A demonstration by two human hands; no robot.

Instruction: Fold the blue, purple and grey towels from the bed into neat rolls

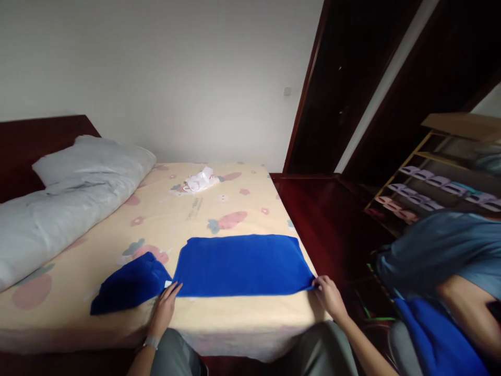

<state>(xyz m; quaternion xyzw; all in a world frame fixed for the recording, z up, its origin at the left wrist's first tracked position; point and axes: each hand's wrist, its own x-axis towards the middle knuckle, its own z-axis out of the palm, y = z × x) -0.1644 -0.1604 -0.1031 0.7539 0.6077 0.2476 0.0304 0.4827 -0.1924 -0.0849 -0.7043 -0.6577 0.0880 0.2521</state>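
Observation:
A blue cloth (pixel 242 265), possibly a towel, lies spread in a flat rectangle near the front edge of the bed. At its near right corner, my right hand (pixel 327 295) pinches the fabric. My left hand (pixel 168 303) is at the near left corner, fingers closed on the edge. Just left of that hand sits a second blue cloth (pixel 131 284), bunched into a rough triangle. A small white tag (pixel 168 284) shows between the two cloths, next to my left fingertips; which cloth it belongs to I cannot tell.
The bed (pixel 219 318) has a patterned sheet. A grey-white quilt (pixel 82 209) is heaped left, and a crumpled white plastic bag (pixel 200 180) lies toward the wall. At right, a person in a blue-grey shirt (pixel 434 250) sits by a shoe rack (pixel 422 151), with blue cloth (pixel 438 334) below.

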